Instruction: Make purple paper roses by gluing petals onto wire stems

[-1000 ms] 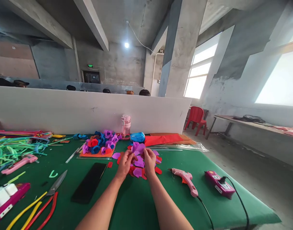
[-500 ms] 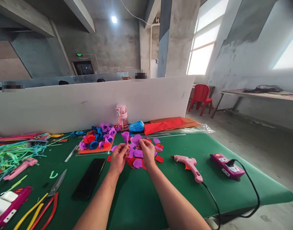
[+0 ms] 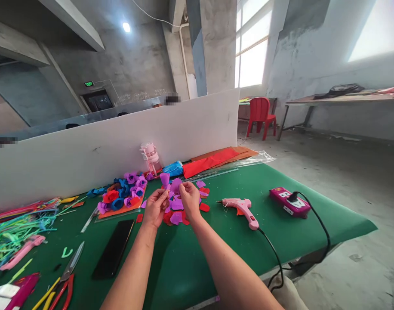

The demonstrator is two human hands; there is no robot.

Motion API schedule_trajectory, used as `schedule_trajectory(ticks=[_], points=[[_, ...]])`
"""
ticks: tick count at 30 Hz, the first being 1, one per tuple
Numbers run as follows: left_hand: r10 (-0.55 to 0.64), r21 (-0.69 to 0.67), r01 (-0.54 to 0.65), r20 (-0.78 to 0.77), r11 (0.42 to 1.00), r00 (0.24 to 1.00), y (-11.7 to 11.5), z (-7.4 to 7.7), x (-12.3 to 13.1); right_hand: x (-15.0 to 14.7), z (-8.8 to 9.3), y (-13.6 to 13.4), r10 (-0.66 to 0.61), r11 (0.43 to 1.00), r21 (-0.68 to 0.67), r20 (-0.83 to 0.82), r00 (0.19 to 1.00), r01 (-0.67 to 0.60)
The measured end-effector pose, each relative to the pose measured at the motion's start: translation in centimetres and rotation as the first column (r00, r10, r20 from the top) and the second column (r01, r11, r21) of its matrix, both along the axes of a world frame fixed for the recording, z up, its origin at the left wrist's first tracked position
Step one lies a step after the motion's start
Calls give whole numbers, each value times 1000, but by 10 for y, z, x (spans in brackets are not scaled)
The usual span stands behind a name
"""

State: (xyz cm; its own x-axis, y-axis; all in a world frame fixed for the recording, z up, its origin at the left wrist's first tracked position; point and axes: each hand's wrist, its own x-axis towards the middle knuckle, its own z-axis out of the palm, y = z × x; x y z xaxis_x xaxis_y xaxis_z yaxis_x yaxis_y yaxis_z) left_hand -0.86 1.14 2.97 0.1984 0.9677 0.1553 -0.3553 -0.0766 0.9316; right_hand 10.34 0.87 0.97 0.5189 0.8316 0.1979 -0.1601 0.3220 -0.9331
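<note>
My left hand (image 3: 155, 207) is pinched on the base of a purple paper flower (image 3: 164, 179), rolled into a small cone that flares at the top. Close beside it, my right hand (image 3: 189, 199) has thumb and forefinger closed on a rounded purple petal (image 3: 175, 185). Beneath both hands lies a pile of loose purple and red petals (image 3: 176, 218). Finished-looking purple, red and blue flowers (image 3: 117, 203) rest on an orange sheet at the left. A pink hot glue gun (image 3: 238, 206) lies to the right of my right hand.
A black phone (image 3: 113, 249), scissors (image 3: 72, 265) and colourful stems (image 3: 10, 237) are at the left. A magenta power strip (image 3: 289, 202) with its cable is at the right. A pink bottle (image 3: 150, 157) stands by the white partition (image 3: 87, 159), near red sheets (image 3: 210, 162).
My view has tilted and swung to the right, so the table things appear shifted left. Both hands keep hold of the purple pieces, with little change between them.
</note>
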Motion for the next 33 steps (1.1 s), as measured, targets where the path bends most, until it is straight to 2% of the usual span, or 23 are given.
schedule_trajectory(ticks=[4,9,17,26,33], points=[[6,-5,-7,-33,1000,999,-3,-10,9,7,0,3,-36,999,-22,-3,999,35],[6,-26,-7,-46,1000,999,-3,-19,9,7,0,4,-39,998,-39,76,996,42],[33,-17,-35,-86,999,996,-1,-22,4,7,-2,2,34,997,-75,57,998,-29],[58,31,-53,-153,998,986,-1,-26,4,6,-1,0,80,995,-53,18,997,-79],[70,53,-62,-182,997,981,1,-29,4,5,-2,1,77,996,-57,20,997,-75]])
